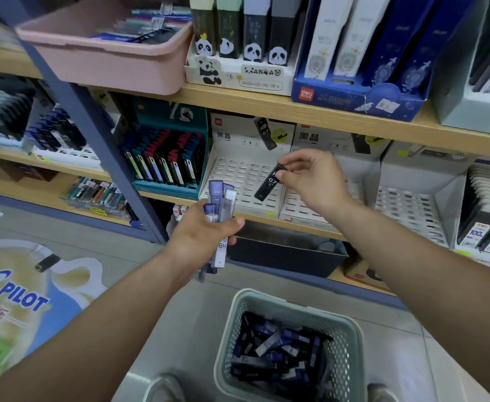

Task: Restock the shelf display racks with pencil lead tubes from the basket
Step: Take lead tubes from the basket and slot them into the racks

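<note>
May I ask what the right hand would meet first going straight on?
Probably the white slotted display rack, touched first by the black lead tube in the right hand; depth unclear.

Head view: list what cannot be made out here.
Head view only.
- Count of tubes in the left hand: hidden by fingers, overlap.
- Cap of the black tube in the right hand: covered by fingertips.
- The basket: near side cut by bottom edge.
- Stock on the far-left shelves: blurred.
</note>
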A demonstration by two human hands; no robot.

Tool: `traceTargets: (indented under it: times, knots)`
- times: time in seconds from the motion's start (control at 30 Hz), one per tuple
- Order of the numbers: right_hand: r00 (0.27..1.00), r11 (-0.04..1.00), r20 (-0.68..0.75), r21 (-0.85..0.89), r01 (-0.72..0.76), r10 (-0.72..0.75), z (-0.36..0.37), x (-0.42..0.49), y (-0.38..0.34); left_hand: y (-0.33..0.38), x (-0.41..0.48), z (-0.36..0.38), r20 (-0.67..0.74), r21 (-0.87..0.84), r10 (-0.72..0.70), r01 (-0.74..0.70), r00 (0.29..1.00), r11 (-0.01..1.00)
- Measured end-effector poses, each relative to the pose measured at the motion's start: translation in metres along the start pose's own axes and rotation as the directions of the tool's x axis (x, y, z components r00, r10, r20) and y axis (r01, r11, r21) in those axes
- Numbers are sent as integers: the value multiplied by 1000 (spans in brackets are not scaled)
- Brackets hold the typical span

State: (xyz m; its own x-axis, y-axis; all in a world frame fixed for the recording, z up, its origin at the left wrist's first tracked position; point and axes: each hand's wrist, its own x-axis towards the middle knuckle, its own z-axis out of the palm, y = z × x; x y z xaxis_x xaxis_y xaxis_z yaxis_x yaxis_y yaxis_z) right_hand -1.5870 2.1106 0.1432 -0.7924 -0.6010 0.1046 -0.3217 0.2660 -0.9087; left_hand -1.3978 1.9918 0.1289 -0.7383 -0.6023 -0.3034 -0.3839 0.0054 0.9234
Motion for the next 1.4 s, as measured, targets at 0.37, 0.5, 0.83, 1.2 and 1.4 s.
traceTargets:
  times: [0.37,0.5,0.83,1.2,1.4]
  knots:
    - [992,950,-43,-296,101,-119,113,114,14,-8,-11,-70,-133,-84,-89,78,987,993]
    - [985,921,-48,-366,134,-163,121,117,25,-8,-11,-79,-133,-101,-81,68,988,993]
    - [919,715,110,-597,365,-378,130,121,28,-8,-7,-79,-122,-106,-105,92,987,990]
    - [959,839,189,-469,275,-209,120,90,4,-5,-6,-76,-54,-193,-68,57,996,980]
    - [862,988,506,120,-96,23,90,3,-55,7,-11,-58,40,-214,-16,24,999,977]
